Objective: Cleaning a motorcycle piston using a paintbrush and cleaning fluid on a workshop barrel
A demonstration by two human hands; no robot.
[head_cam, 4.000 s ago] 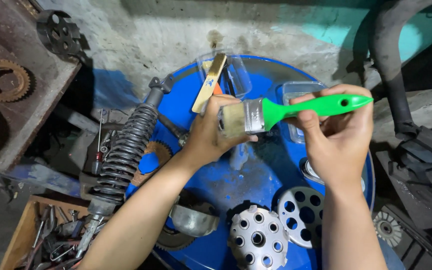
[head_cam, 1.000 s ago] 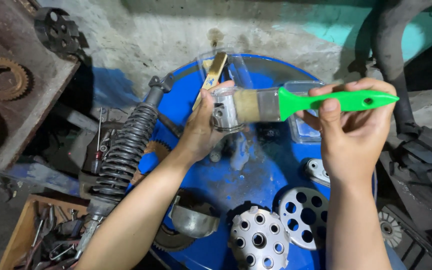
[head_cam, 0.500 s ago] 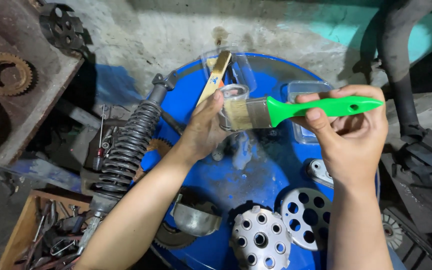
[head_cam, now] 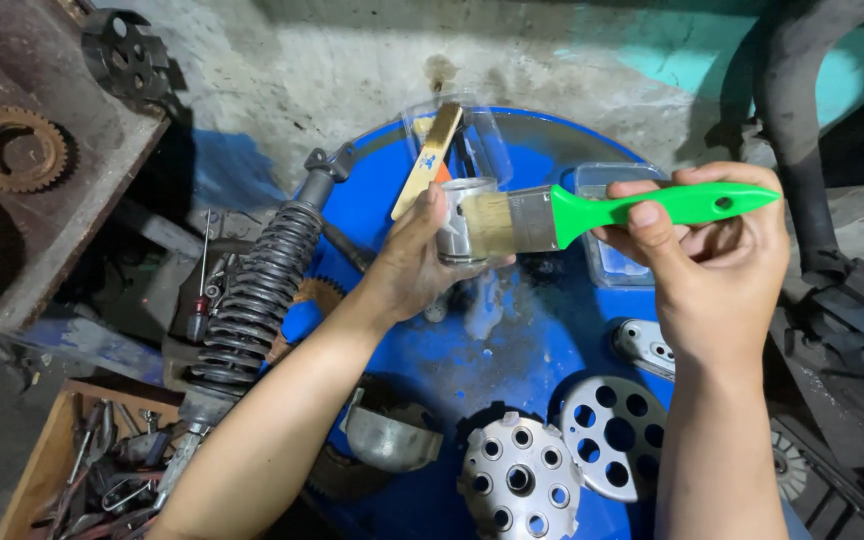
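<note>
Green-handled brush [head_cam: 602,212], gripped in right hand [head_cam: 717,265], has bristles against small metal cylinder [head_cam: 464,222] clasped by left hand [head_cam: 417,265] above blue drum top [head_cam: 532,340]; cleaning under way, perforated parts [head_cam: 562,460] near untouched.

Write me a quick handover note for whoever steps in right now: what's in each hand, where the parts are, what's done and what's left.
Left hand: grips a small metal cylinder above the blue drum lid.
Right hand: holds the green-handled brush, bristles against the cylinder.
Nearby: two perforated round plates on the lid's near edge, a shock absorber leaning at its left, a clear tray behind the brush.
Done: cannot tell how much is brushed.
Left: apparently finishing the brushing; the plates lie untouched.
</note>
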